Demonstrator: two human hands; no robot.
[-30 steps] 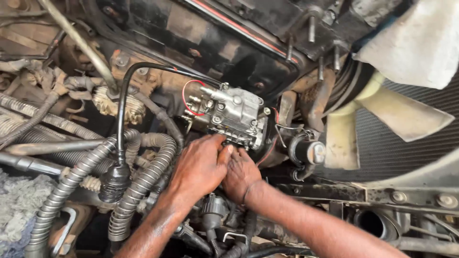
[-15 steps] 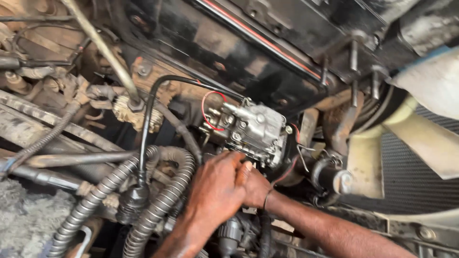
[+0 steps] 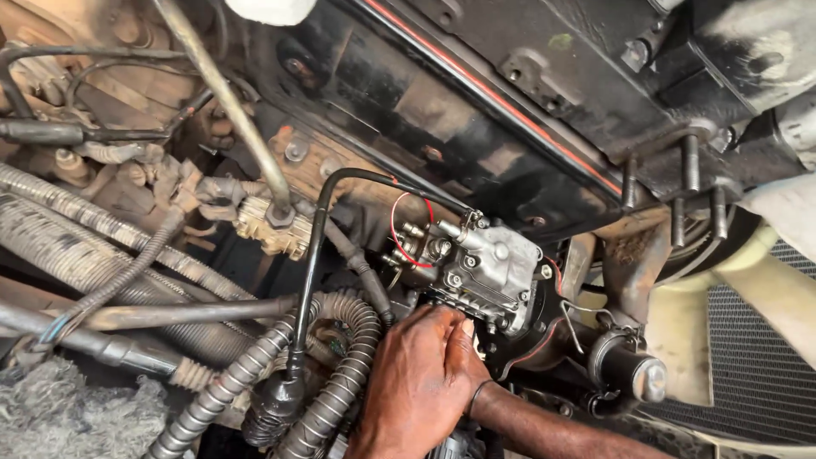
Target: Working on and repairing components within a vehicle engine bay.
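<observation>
Left hand: your left hand (image 3: 421,382) lies on top, back to the camera, fingers curled down and inward against the lower edge of the injection pump (image 3: 489,272). You cannot tell from here whether it grips anything; the palm side is hidden.
Right hand: your right hand (image 3: 474,350) is almost wholly covered by the left. Only a knuckle or fingertip shows at the pump's underside, with the forearm (image 3: 544,425) running in from the lower right. Whether it is closed on something cannot be told.
Pump position: the grey cast pump sits just above and a little right of both hands, touching them at its bottom edge, bolted against the dark engine block (image 3: 476,110).
Long axis: the pump body runs on a slant, from its fittings at upper left down toward the black cylinder (image 3: 629,370) at lower right.
Nearer hand: the left covers the contact point; the right probably reaches deeper beneath, though the view is poor there.
Lines at the pump: a red wire (image 3: 395,229) loops by the fittings at the pump's upper left, and a black hose (image 3: 314,255) arcs from there down to a connector at lower left.
Around the hands: two corrugated hoses (image 3: 340,387) rise just left of your left wrist.
Farther out: a pale fan blade (image 3: 765,289) and the radiator grille (image 3: 756,374) stand well apart on the right.
</observation>
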